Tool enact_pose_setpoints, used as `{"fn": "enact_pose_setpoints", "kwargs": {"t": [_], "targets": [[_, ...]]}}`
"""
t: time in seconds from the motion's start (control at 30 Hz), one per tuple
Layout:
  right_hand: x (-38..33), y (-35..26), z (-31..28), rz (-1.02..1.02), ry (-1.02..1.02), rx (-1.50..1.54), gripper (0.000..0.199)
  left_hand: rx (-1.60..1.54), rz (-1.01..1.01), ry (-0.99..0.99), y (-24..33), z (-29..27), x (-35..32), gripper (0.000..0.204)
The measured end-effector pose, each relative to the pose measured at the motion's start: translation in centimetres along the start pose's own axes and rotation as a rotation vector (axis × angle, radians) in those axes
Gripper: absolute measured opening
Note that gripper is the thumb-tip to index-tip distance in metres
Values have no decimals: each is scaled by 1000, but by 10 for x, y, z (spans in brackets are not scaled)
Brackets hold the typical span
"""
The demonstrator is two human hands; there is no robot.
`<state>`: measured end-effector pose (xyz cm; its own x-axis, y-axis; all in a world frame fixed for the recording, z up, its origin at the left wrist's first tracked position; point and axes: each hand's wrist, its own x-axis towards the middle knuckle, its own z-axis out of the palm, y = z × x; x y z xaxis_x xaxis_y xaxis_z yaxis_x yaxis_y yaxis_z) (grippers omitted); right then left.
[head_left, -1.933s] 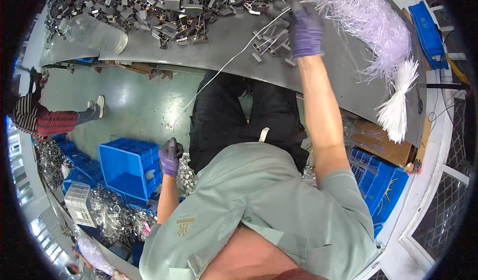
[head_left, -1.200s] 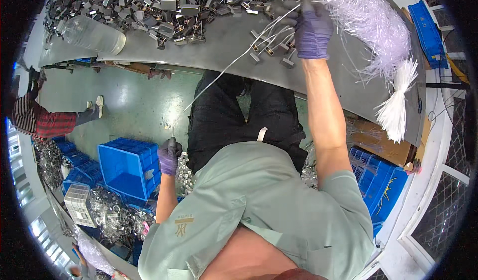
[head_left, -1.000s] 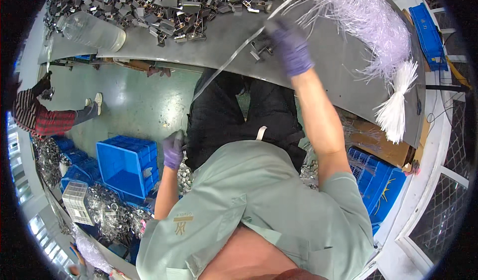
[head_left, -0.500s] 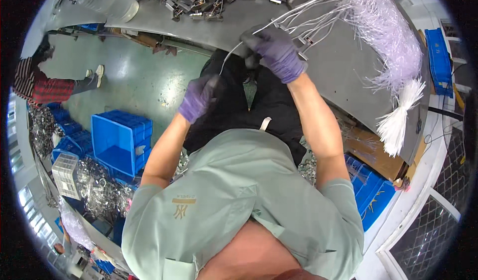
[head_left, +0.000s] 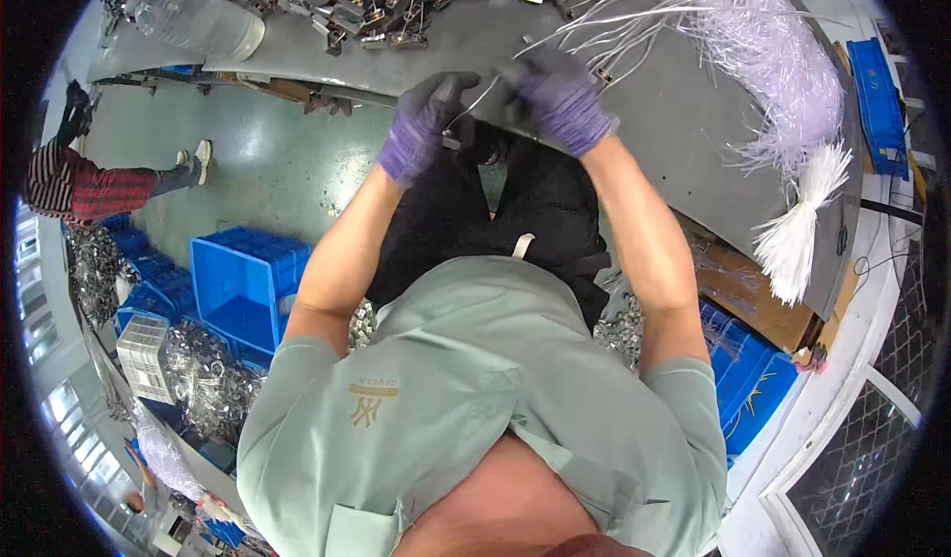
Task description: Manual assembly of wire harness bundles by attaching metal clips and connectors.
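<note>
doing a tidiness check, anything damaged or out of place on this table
Nothing looks plainly damaged. The untidiest thing is the white strands, straying loosely from the lilac strand bundle toward the right hand, whereas the white strand bundle nearby is gathered at one end.

On my feed I have a flat grey worktop (head_left: 684,136). Directly on it I can make out a heap of small dark-grey rectangular pieces (head_left: 381,7), a clear plastic bottle (head_left: 198,22) beside them, and a long bundle of glossy pale-lilac strands (head_left: 768,72) ending in a white tuft (head_left: 800,230).
</note>
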<state>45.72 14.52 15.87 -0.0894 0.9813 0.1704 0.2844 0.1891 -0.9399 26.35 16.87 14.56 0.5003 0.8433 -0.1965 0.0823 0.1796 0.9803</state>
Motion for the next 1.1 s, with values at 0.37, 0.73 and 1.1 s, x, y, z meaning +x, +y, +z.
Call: {"fn": "enact_pose_setpoints", "kwargs": {"t": [0.37,0.73,1.1], "targets": [[43,24,-99,636,-41,-643,49,1048,678,286,11,43,127,52],[-182,140,-286,683,1000,-919,58,1428,679,262,14,19,217,35],[-221,226,-364,985,165,-907,32,1120,445,173,3,4,150,37]]}}
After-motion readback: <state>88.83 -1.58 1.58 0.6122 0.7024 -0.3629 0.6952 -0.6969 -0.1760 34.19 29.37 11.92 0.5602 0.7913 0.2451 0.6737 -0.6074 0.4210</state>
